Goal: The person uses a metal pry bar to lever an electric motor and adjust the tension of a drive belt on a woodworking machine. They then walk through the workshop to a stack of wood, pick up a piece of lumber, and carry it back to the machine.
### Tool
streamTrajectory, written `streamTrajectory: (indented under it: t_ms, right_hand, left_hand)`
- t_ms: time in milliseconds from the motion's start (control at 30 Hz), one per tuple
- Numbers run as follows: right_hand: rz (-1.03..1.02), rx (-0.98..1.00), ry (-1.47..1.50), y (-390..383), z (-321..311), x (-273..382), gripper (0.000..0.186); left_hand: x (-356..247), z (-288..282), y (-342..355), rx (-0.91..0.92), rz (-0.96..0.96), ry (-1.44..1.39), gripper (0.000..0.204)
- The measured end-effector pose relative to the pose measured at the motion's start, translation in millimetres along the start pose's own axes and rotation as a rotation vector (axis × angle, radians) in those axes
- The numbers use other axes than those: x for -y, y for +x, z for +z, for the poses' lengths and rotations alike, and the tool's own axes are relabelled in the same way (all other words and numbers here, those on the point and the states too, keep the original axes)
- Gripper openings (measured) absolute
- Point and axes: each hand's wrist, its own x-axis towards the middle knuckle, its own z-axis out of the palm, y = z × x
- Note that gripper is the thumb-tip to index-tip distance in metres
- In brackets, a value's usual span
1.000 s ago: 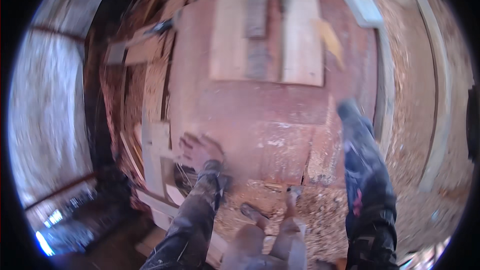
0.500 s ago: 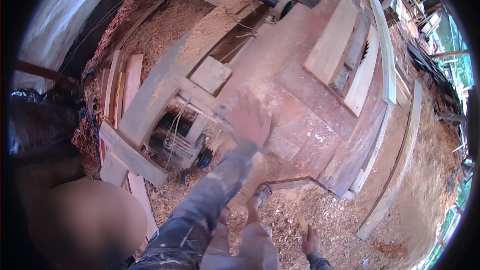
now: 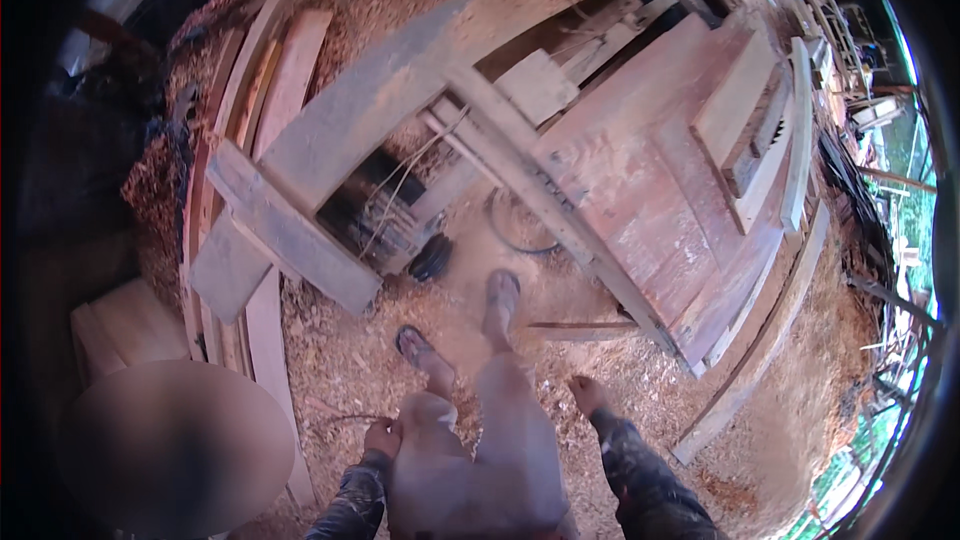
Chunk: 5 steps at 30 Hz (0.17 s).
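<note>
Sawdust [image 3: 640,360] covers the ground under the person's feet, and both hands hang low over it at the person's sides, holding nothing. The left hand [image 3: 382,436] sits beside the left thigh, fingers curled loosely inward; whether it touches the shorts cannot be told. The right hand [image 3: 588,395] hangs beside the right leg, fingers bent in a loose, narrow curl, empty, above the sawdust. Both forearms wear dark patterned sleeves [image 3: 640,475]. The left foot wears a sandal [image 3: 415,345] and is set back; the right foot [image 3: 500,295] is planted ahead of it, near a black wheel [image 3: 432,258] and a dark motor housing [image 3: 375,215] under a wooden frame. A grey beam [image 3: 290,230] crosses that frame diagonally, with pale planks [image 3: 270,90] stacked beside it on the left. To the right stands a reddish wooden table [image 3: 640,200] bearing lighter boards [image 3: 735,95]; long planks [image 3: 760,340] lean along its lower edge. A blurred round shape [image 3: 170,445] fills the lower left corner.
</note>
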Motion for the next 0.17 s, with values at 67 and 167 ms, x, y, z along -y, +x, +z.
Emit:
streamTrajectory:
  t_ms: [67, 167]
  right_hand:
    - [-0.100, 0.109, -0.052, 57.9, 15.2, 7.1, 0.041]
    - [-0.115, 0.083, 0.150, 134.2, 44.4, -1.5, 0.037]
  left_hand:
    - [-31.7, 0.1, -0.1, 0.022, -0.015, -0.103, 0.030]
    - [-50.5, 25.3, 22.1, 0.087, 0.128, -0.223, 0.032]
